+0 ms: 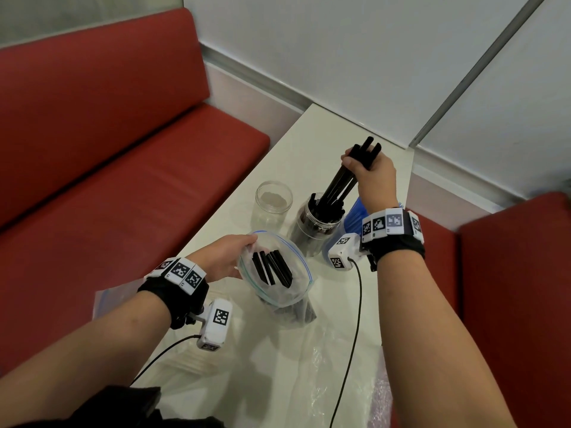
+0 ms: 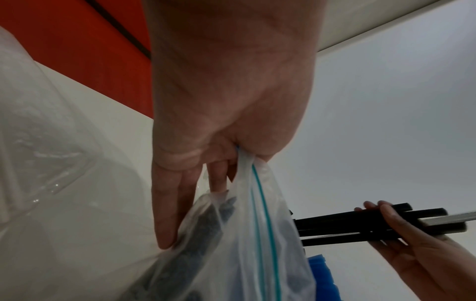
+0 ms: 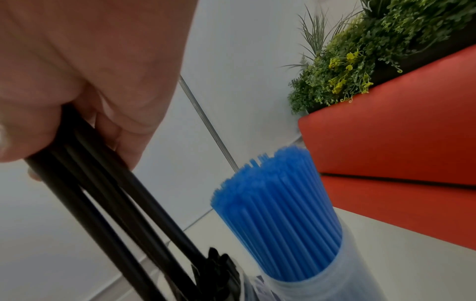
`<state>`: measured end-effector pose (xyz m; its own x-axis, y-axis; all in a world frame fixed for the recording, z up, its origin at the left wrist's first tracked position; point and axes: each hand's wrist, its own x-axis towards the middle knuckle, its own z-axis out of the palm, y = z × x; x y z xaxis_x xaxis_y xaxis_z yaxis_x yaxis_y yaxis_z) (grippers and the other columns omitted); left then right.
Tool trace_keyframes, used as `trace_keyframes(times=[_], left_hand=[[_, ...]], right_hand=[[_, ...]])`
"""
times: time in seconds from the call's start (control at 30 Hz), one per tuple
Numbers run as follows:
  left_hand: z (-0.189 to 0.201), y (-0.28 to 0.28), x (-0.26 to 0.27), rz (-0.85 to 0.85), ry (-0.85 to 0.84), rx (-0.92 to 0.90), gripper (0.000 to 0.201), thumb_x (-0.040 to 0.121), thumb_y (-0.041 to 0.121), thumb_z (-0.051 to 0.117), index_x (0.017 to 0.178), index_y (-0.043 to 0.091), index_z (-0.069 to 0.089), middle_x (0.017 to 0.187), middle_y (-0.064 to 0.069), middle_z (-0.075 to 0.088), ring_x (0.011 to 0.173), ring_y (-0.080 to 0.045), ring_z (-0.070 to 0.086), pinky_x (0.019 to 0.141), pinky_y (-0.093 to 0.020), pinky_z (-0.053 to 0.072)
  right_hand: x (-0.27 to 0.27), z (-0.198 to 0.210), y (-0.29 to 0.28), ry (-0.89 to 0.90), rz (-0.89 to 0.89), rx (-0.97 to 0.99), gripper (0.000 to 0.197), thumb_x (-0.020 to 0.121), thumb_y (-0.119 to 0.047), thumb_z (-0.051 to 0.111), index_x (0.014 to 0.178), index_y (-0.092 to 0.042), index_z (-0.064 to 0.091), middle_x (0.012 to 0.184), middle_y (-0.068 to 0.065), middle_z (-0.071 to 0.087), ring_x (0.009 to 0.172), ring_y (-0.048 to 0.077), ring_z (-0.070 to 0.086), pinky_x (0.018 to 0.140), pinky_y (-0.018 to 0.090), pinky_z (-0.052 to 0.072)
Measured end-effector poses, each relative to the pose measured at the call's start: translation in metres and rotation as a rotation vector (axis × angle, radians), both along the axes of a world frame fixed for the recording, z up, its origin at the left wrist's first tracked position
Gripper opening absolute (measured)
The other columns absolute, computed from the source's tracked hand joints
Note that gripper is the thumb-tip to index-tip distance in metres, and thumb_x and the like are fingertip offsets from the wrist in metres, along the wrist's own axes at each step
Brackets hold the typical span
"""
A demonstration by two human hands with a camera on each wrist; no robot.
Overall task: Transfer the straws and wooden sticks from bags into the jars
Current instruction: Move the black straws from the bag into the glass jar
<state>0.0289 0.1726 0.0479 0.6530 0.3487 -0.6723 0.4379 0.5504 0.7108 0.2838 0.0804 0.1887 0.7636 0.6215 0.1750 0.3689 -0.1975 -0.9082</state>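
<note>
My right hand point(image 1: 367, 168) grips a bunch of black straws point(image 1: 343, 180) near their tops; their lower ends are inside a clear jar point(image 1: 315, 230) that holds more black straws. The right wrist view shows the same black straws point(image 3: 108, 193) running down from my fingers. My left hand point(image 1: 228, 257) pinches the rim of an open zip bag point(image 1: 278, 288) standing on the white table point(image 1: 216, 217), with several black straws point(image 1: 272, 268) left inside. In the left wrist view the zip bag point(image 2: 257, 234) hangs from my fingers point(image 2: 165, 213). An empty clear jar point(image 1: 273, 200) stands behind.
A jar of blue straws point(image 3: 280, 220) stands to the right of the black-straw jar, partly hidden by my right wrist. Crumpled clear plastic bags point(image 1: 293, 366) lie on the near table. Red bench seats point(image 1: 123, 180) flank the table; plants point(image 3: 360, 51) sit behind the right one.
</note>
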Motion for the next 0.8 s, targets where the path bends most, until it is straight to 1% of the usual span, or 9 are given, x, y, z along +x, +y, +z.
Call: trace_keyframes(times=[0.2,0.33,0.4,0.47,0.53,0.57,0.67,0.73,0.8], left_hand=[[-0.001,-0.001,-0.002,0.005,0.003,0.002,0.044,0.107,0.038,0.042,0.127,0.009,0.067,0.121,-0.011,0.074,0.116,-0.033,0.068,0.105,-0.052,0.050],[0.001,-0.003,-0.003,0.003,0.006,0.012,0.043,0.107,0.037,0.041,0.127,0.008,0.066,0.119,-0.012,0.074,0.117,-0.034,0.067,0.103,-0.051,0.052],[0.002,-0.003,-0.003,0.014,0.009,0.012,0.043,0.107,0.037,0.042,0.128,0.007,0.065,0.121,-0.013,0.073,0.118,-0.035,0.066,0.102,-0.051,0.052],[0.004,-0.003,-0.004,0.021,0.011,0.010,0.043,0.107,0.037,0.042,0.129,0.007,0.064,0.123,-0.014,0.072,0.118,-0.035,0.066,0.101,-0.051,0.053],[0.005,-0.003,-0.004,0.031,0.012,0.009,0.043,0.108,0.037,0.042,0.130,0.007,0.063,0.124,-0.015,0.071,0.119,-0.036,0.065,0.100,-0.050,0.053],[0.005,-0.003,-0.004,0.033,0.013,0.007,0.043,0.108,0.037,0.041,0.131,0.007,0.063,0.125,-0.016,0.071,0.120,-0.036,0.065,0.098,-0.049,0.053],[0.006,-0.004,-0.004,0.035,0.015,0.002,0.044,0.108,0.037,0.041,0.131,0.006,0.063,0.126,-0.016,0.070,0.121,-0.036,0.064,0.097,-0.048,0.052],[0.005,-0.005,-0.003,0.035,0.017,0.001,0.044,0.108,0.037,0.041,0.131,0.006,0.063,0.126,-0.016,0.070,0.121,-0.036,0.064,0.098,-0.049,0.052],[0.005,-0.005,-0.003,0.034,0.018,0.003,0.044,0.108,0.037,0.042,0.131,0.006,0.063,0.126,-0.016,0.070,0.121,-0.036,0.064,0.098,-0.049,0.053]], right_hand=[[0.010,0.021,0.005,-0.060,-0.044,0.091,0.014,0.087,-0.020,0.073,0.099,-0.025,0.068,0.103,0.004,0.074,0.097,0.020,0.072,0.097,0.042,0.055],[0.008,0.001,0.006,-0.047,-0.081,0.017,0.021,0.089,-0.017,0.072,0.110,-0.014,0.069,0.106,0.005,0.073,0.099,0.019,0.070,0.097,0.037,0.054],[0.007,-0.011,0.005,-0.041,-0.118,-0.009,0.024,0.090,-0.019,0.071,0.113,-0.013,0.068,0.108,0.004,0.072,0.102,0.019,0.068,0.096,0.034,0.053],[0.009,-0.017,0.004,-0.048,-0.161,-0.010,0.024,0.091,-0.020,0.071,0.114,-0.013,0.067,0.106,0.001,0.070,0.100,0.018,0.067,0.089,0.023,0.052],[0.014,-0.017,0.005,-0.052,-0.216,0.028,0.022,0.091,-0.018,0.069,0.113,-0.012,0.066,0.101,-0.002,0.067,0.095,0.014,0.065,0.072,0.005,0.046],[0.016,-0.015,0.005,-0.045,-0.242,0.061,0.022,0.092,-0.017,0.068,0.113,-0.012,0.065,0.100,-0.003,0.066,0.092,0.013,0.064,0.066,0.000,0.044],[0.021,-0.009,0.005,-0.049,-0.275,0.104,0.022,0.093,-0.016,0.067,0.114,-0.011,0.064,0.098,-0.005,0.064,0.086,0.005,0.062,0.064,-0.002,0.043],[0.022,-0.011,0.006,-0.071,-0.259,0.068,0.023,0.093,-0.015,0.066,0.115,-0.011,0.064,0.099,-0.006,0.064,0.083,-0.002,0.059,0.063,-0.004,0.041],[0.018,-0.020,0.007,-0.075,-0.239,0.012,0.023,0.093,-0.013,0.066,0.116,-0.011,0.065,0.099,-0.006,0.063,0.080,-0.005,0.056,0.062,-0.005,0.039]])
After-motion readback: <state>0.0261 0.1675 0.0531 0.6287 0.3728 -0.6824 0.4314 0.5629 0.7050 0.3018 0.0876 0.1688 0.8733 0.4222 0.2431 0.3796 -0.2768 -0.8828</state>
